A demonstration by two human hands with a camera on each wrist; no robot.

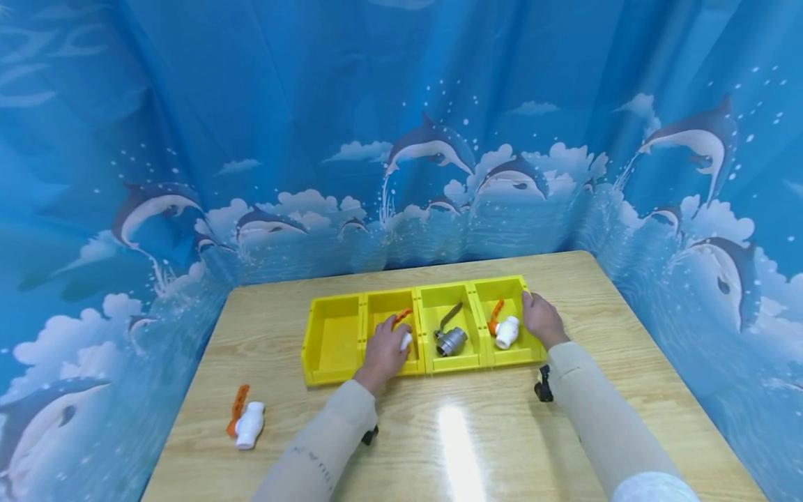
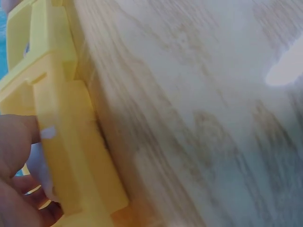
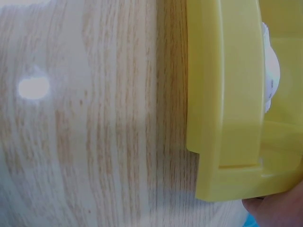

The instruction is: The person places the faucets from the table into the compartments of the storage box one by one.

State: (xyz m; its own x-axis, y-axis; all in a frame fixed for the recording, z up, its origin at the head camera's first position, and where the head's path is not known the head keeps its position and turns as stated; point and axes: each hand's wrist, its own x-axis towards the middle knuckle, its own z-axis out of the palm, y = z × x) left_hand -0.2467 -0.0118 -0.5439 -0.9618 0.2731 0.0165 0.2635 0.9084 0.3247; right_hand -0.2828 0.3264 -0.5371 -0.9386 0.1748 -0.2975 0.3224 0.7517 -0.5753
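Left hand [image 1: 384,355] curls round a white valve [image 1: 406,341] inside compartment 2 [image 1: 379,305] from the left of the yellow bin row [image 1: 334,335]; right hand [image 1: 543,319] grips the row's right end. Ideally, brace that end firmly, keeping the orange handle [image 1: 403,315] clear of the compartment's walls.

Smooth plastic bins [image 1: 332,341], glossy wood-grain tabletop [image 1: 508,432]

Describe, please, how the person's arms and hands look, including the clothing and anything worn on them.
Both the left hand and right hand are bare, without gloves. The left sleeve and right sleeve are long and pale greyish-beige; the left bears small dark markings, too small to read. A small black device shows at each wrist.
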